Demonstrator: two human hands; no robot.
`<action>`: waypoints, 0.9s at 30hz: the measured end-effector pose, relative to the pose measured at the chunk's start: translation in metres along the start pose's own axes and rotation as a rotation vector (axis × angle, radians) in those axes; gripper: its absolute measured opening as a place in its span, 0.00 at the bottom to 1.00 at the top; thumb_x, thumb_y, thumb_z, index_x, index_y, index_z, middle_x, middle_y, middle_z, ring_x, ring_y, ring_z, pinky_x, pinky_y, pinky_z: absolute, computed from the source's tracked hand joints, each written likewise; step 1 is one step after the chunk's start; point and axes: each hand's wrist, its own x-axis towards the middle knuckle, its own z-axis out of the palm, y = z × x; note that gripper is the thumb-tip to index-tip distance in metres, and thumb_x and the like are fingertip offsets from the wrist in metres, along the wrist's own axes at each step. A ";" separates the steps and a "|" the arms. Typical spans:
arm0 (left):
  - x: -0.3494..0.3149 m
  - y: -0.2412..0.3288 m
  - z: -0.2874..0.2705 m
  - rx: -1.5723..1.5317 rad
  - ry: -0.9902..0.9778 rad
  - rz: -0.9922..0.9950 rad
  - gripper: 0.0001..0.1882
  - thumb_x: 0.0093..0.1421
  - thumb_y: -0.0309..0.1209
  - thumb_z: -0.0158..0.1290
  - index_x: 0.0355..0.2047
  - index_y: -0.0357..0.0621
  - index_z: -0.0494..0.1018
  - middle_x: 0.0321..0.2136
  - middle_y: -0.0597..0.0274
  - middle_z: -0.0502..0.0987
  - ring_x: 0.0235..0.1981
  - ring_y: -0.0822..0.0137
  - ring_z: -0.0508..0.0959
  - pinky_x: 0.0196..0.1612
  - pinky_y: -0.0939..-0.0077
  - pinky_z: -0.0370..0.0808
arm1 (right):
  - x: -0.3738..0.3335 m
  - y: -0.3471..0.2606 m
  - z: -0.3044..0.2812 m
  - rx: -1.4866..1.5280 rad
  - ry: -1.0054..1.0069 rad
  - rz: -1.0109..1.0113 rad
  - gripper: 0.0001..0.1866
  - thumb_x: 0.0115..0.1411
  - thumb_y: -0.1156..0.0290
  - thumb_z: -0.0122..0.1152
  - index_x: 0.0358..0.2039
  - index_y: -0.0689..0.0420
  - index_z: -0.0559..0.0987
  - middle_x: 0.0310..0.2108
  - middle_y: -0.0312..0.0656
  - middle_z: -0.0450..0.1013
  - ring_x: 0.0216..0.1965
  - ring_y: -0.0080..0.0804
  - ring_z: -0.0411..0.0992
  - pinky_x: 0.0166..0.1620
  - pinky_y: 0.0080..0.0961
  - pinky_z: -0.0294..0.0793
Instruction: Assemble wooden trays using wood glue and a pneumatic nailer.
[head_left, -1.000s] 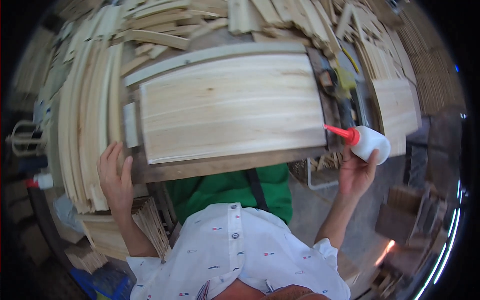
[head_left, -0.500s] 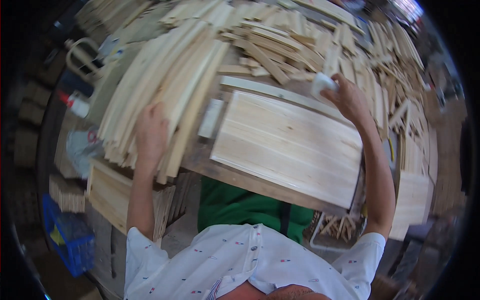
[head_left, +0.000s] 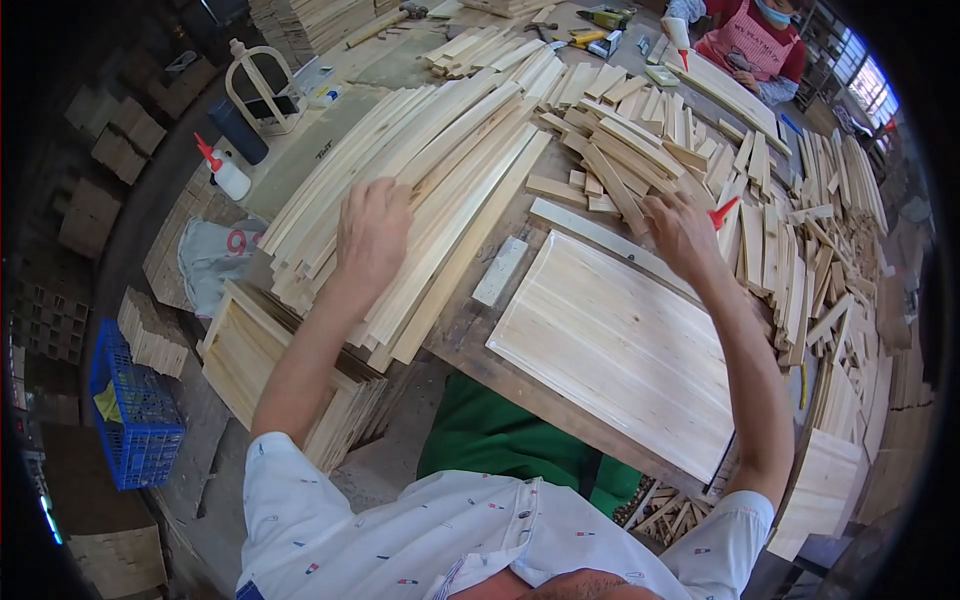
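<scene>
My left hand (head_left: pixel 372 232) is closed over the stack of long pale wooden strips (head_left: pixel 450 165), its fingers curled down on one of them and the tips hidden. Beyond the far edge of a flat wooden panel (head_left: pixel 615 340), my right hand (head_left: pixel 683 235) is closed round a glue bottle. Only the bottle's red nozzle (head_left: pixel 725 212) shows past the hand; the body is hidden. A thin white line runs along the panel's near and left edges. Behind the panel lies a long pale bar (head_left: pixel 600 238), and a short light block (head_left: pixel 500 271) sits to its left.
Short wooden pieces (head_left: pixel 640 150) lie heaped at the far side and right. A white bottle with a red nozzle (head_left: pixel 232 178) stands at left near a plastic bag (head_left: pixel 212 262). A blue crate (head_left: pixel 150 440) is at lower left. Across the table, a person (head_left: pixel 750 45) holds another bottle.
The view has shifted, bringing the far person into sight. My right hand has turned: the white bottle body is now hidden and the red nozzle shows. My left hand stays over the strips.
</scene>
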 end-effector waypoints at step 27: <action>0.011 0.147 -0.029 -0.711 -0.331 0.346 0.17 0.50 0.18 0.57 0.42 0.36 0.71 0.41 0.52 0.73 0.44 0.53 0.73 0.48 0.65 0.71 | -0.200 -0.011 -0.082 1.359 0.313 0.991 0.17 0.67 0.66 0.53 0.49 0.66 0.75 0.38 0.43 0.75 0.30 0.23 0.71 0.34 0.22 0.80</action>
